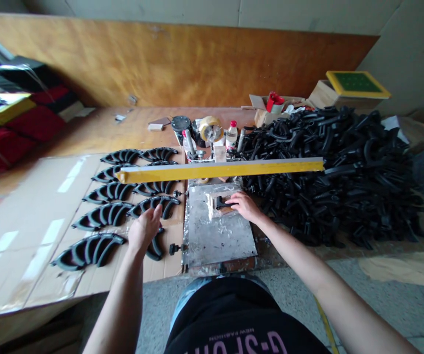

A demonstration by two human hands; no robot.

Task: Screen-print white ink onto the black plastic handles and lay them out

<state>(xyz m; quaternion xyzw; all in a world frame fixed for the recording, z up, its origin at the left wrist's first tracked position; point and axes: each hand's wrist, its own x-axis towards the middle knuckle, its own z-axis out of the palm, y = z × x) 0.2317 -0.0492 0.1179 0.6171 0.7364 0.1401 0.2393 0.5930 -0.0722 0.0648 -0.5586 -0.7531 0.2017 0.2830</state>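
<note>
Tan cardboard [42, 206] bears rows [103, 215] of curved black pieces. Over their near right end is the left hand [144, 230], fingers partly curled; whether it holds anything I cannot tell. Next comes a grey metal plate [215, 238], with a yellow bar [219, 171] crossing beyond it. On the plate's far half lies a black part [222, 202], its right end pinched by the right hand [246, 206]. Farther right spreads a heap [330, 187] of black parts.
</note>
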